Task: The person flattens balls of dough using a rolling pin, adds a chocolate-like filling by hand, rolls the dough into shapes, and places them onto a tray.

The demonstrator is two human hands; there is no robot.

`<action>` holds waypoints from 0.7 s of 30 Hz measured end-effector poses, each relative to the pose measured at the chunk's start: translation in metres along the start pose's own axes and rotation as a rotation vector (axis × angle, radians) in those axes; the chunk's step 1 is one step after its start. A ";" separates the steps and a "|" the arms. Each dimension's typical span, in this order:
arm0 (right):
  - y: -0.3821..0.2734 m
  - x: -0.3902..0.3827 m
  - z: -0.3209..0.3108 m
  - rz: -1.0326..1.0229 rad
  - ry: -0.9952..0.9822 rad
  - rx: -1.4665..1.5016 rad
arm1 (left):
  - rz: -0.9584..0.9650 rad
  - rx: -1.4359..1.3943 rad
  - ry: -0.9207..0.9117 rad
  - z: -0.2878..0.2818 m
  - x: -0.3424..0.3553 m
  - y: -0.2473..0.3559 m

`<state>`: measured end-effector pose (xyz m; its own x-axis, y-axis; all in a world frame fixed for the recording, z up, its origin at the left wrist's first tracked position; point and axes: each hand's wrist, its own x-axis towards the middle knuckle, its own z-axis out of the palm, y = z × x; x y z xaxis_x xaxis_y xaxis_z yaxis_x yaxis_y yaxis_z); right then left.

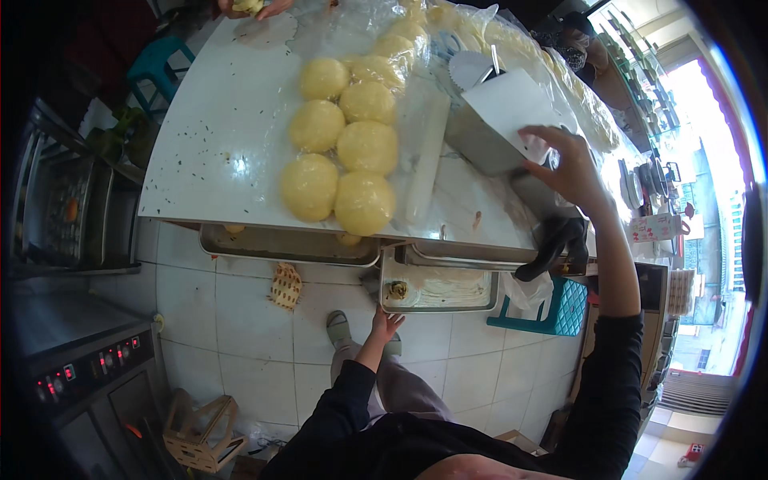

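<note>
My left hand (386, 323) is at the near left corner of a shallow metal baking tray (448, 307). Its fingers grip the rim, partly hidden by it. A small dark-and-yellow piece (397, 290) lies in the tray, whose bottom looks greased. Over the worktop, my right hand (564, 160) is open, thumb and fingers curved apart, beside a white flat sheet (508, 108) on top of a metal box (480, 142). I cannot tell whether the fingertips touch the sheet. Several round yellow dough balls (366, 148) sit left of the box under clear plastic film.
A pale rolling pin (428, 160) lies between dough and box. Another tray (288, 244) sticks out under the worktop (216, 176). Black handles (556, 246) hang over the right edge above a teal stool (552, 308). Another person's hands (254, 8) hold dough at the far left.
</note>
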<state>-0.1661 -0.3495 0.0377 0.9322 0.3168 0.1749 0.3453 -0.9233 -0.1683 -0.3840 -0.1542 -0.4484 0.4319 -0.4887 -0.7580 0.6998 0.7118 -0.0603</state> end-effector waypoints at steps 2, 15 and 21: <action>0.000 -0.012 -0.003 0.001 0.032 -0.047 | -0.003 0.082 0.071 0.007 -0.006 0.003; 0.016 -0.064 -0.029 0.298 0.061 -0.104 | -0.052 0.141 0.089 0.015 -0.019 0.016; 0.026 0.057 0.019 0.310 -0.255 0.135 | -0.057 0.179 0.049 0.018 -0.020 0.012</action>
<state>-0.1022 -0.3514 0.0252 0.9852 0.0882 -0.1472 0.0398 -0.9519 -0.3039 -0.3742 -0.1448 -0.4219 0.3633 -0.4973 -0.7879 0.8141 0.5807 0.0089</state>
